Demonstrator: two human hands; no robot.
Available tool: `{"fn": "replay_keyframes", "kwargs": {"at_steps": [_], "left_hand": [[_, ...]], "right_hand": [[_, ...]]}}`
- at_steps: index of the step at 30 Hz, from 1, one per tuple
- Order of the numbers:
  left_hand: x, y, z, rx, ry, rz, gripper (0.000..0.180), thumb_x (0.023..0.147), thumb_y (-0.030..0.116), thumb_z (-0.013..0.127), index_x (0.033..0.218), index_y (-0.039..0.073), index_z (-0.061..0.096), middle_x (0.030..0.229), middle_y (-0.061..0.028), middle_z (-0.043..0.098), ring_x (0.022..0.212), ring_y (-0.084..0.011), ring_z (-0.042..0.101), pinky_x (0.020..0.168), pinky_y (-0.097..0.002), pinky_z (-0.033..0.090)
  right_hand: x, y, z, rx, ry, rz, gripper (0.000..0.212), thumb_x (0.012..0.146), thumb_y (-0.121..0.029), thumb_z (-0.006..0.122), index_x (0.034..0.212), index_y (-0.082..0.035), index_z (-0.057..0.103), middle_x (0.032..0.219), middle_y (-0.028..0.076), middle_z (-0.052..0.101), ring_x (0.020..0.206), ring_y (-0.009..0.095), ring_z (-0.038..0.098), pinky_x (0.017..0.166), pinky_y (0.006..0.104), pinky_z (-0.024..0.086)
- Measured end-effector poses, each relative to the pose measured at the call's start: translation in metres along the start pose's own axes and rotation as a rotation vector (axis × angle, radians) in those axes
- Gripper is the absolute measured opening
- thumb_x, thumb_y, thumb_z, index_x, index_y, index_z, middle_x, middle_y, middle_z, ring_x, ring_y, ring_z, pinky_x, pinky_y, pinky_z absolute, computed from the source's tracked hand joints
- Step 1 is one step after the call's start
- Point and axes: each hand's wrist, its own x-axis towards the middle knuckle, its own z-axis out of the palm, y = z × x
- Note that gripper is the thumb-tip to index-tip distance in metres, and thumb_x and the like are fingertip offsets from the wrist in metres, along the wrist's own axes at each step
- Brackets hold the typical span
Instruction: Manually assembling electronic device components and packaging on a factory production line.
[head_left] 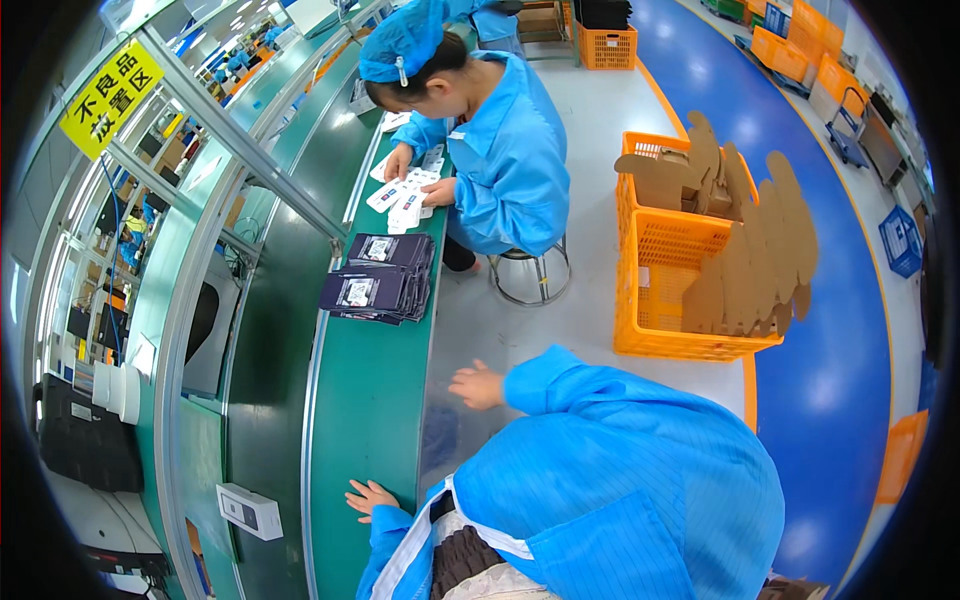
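My left hand (pixel 371 500) rests by the edge of the green worktop (pixel 365 410), fingers spread, holding nothing. Out over the grey floor beside that worktop is my right hand (pixel 478 386), its fingers apart and nothing in them. Farther along the worktop lie stacks of flat dark purple pieces (pixel 395 285) with white labels, apart from both hands. A white box with a dark picture on it (pixel 249 511) sits on the dark green conveyor belt (pixel 275 400), left of my left hand.
A co-worker in a blue coat and cap (pixel 500 150) sits on a round stool (pixel 530 275), handling white printed cards (pixel 405 205). Orange crates (pixel 650 340) with brown cardboard pieces (pixel 745 275) stand on the floor to the right. A metal frame post (pixel 240 150) rises at left.
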Motion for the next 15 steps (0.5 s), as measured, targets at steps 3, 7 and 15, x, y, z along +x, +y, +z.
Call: {"fn": "replay_keyframes", "kwargs": {"at_steps": [3, 7, 15], "left_hand": [[-0.029, -0.008, -0.005, -0.028, -0.028, 0.062, 0.053, 0.093, 0.05, 0.03, 0.14, 0.028, 0.023, 0.147, -0.0091, 0.017, 0.135, -0.0242, 0.016, 0.1, -0.0616, 0.019], [-0.055, -0.031, 0.001, -0.097, 0.001, 0.002, 0.055, 0.092, 0.052, 0.031, 0.14, 0.027, 0.025, 0.147, -0.0082, 0.017, 0.135, -0.0239, 0.016, 0.1, -0.0629, 0.016], [-0.054, -0.014, 0.007, -0.157, 0.252, -0.156, 0.041, 0.084, 0.044, 0.048, 0.119, 0.023, 0.047, 0.124, -0.0037, 0.044, 0.121, -0.0215, 0.037, 0.096, -0.0629, 0.023]], "right_hand": [[-0.045, 0.034, 0.028, 0.065, -0.027, 0.129, 0.041, 0.078, -0.02, 0.054, 0.116, -0.007, 0.049, 0.114, 0.015, 0.048, 0.115, 0.03, 0.043, 0.089, 0.0519, 0.038], [-0.097, 0.069, 0.045, 0.189, -0.212, 0.176, 0.041, 0.079, -0.022, 0.05, 0.115, -0.004, 0.051, 0.106, 0.022, 0.056, 0.1, 0.037, 0.054, 0.084, 0.0455, 0.044], [-0.184, 0.127, 0.099, 0.258, -0.22, 0.446, 0.048, 0.08, -0.029, 0.05, 0.119, -0.001, 0.051, 0.114, 0.022, 0.055, 0.105, 0.038, 0.052, 0.091, 0.0436, 0.041]]}}
